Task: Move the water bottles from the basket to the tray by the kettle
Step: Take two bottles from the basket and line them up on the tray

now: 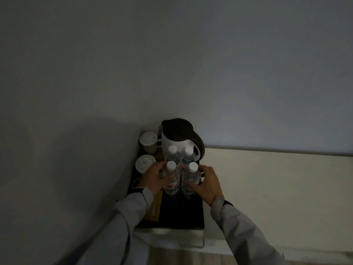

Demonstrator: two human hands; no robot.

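Note:
Several clear water bottles with white caps stand upright on a black tray [183, 213] in front of a white kettle [172, 142] with a dark lid. My left hand [155, 178] wraps the near left bottle [172, 180]. My right hand [207, 182] wraps the near right bottle [191, 178]. Two more bottles stand just behind them, the far left bottle [172, 153] and the far right bottle [187, 154], close against the kettle. No basket is in view.
Two white lidded cups [148, 141] [144, 163] stand on the tray's left side against the wall. A yellowish packet [153, 207] lies along the tray's left edge. The tray sits on a pale counter [267, 188] in a dim corner.

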